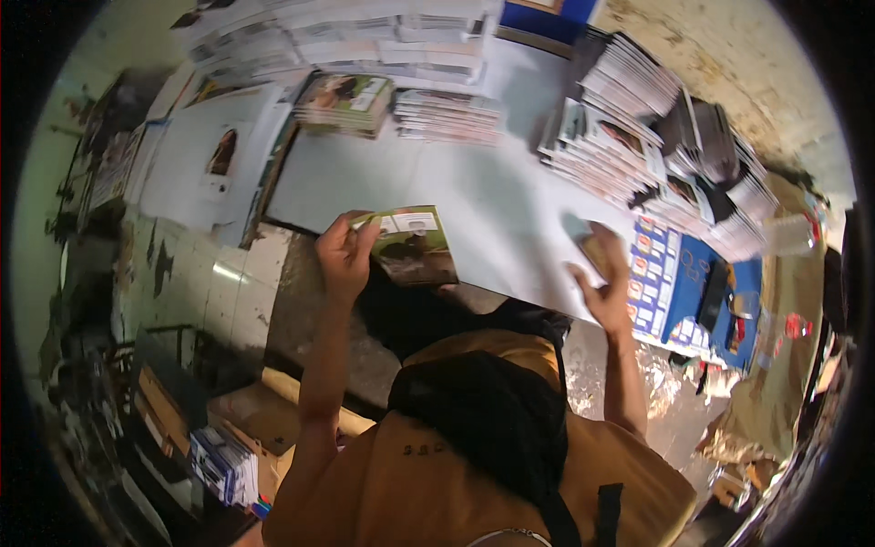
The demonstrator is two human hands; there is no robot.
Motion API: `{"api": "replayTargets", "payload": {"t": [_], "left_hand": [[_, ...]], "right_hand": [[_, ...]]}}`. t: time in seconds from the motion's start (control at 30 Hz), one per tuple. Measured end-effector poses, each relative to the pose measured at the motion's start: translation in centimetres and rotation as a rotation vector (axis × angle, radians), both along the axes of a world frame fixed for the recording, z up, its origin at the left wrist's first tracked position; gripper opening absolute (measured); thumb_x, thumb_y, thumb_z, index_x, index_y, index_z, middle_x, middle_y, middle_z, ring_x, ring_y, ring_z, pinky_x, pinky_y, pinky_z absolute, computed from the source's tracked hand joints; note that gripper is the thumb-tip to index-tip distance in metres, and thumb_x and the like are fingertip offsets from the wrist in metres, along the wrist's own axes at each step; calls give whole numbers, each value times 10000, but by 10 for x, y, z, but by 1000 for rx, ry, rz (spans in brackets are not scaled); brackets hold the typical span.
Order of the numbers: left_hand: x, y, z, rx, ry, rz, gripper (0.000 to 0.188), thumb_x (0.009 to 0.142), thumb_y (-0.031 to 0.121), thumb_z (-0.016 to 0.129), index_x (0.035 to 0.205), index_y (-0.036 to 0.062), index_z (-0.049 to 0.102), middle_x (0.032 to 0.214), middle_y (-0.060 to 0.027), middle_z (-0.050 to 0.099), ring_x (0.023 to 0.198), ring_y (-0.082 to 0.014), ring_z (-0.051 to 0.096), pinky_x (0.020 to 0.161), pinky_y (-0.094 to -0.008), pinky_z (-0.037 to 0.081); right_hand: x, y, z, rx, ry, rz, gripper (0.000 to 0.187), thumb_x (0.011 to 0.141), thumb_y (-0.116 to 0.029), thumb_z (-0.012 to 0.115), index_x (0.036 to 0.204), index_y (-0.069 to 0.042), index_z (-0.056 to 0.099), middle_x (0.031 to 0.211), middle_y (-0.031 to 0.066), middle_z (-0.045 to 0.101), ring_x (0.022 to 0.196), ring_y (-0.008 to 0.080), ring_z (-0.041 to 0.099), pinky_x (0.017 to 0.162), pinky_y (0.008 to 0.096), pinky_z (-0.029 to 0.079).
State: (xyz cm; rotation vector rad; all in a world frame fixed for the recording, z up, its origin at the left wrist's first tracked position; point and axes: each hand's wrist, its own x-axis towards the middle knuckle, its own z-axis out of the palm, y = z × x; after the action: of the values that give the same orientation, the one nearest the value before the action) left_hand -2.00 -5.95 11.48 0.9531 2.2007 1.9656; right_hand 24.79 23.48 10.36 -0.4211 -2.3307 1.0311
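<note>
My left hand point(344, 255) is closed on the upper left corner of a green and brown printed booklet point(412, 246), thumb on top. The booklet hangs tilted over the table's front edge. Farther right, my right hand point(605, 283) curves over the white tabletop point(510, 246), thumb set apart from the fingers. A small tan piece point(595, 257) shows between its fingers and thumb; I cannot make out its kind. Behind the booklet, a stack of similar green booklets point(344, 102) stands on the table, beside a lower stack of pale booklets point(448, 116).
Tall stacks of folded booklets point(606, 146) line the table's right side. Blue printed sheets point(654, 273) and a black block point(713, 296) lie near my right hand. Large white sheets point(205, 164) spread at the left. Below left stands an open cardboard box point(260, 415).
</note>
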Motion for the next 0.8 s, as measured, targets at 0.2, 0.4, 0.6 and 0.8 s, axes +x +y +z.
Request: {"api": "replayTargets", "payload": {"t": [0.2, 0.4, 0.6, 0.8], "left_hand": [[39, 82, -36, 315, -462, -189, 133, 1016, 62, 600, 1100, -35, 637, 953, -47, 689, 866, -85, 613, 818, -250, 506], [82, 74, -36, 33, -501, -33, 902, 907, 169, 755, 1574, 29, 165, 1477, -161, 395, 1315, -299, 444, 1030, -380, 464], [77, 67, -43, 320, -807, -352, 785, 870, 196, 678, 1538, 22, 304, 1487, -138, 454, 1368, -290, 461, 1105, -428, 433], [82, 65, -42, 396, -786, -418, 767, 930, 350, 582, 1560, 39, 273, 1522, -193, 432, 1388, -343, 446, 1147, -485, 389]], "right_hand": [[-69, -54, -1, -318, -160, 411, 207, 927, -146, 694, 1064, 7, 721, 940, 197, 735, 767, 254, 709, 739, 382, 567], [-73, -76, -7, -273, -79, 252, 156, 911, -102, 680, 1011, 15, 707, 862, 188, 717, 724, 229, 702, 689, 360, 566], [-82, -87, -4, -672, -145, 546, 405, 812, -249, 867, 1079, -7, 681, 990, 84, 716, 784, 125, 680, 643, 298, 562], [-93, -87, -10, -685, -139, 543, 218, 842, -138, 836, 891, -35, 650, 798, -9, 662, 766, 66, 607, 665, 248, 486]]}}
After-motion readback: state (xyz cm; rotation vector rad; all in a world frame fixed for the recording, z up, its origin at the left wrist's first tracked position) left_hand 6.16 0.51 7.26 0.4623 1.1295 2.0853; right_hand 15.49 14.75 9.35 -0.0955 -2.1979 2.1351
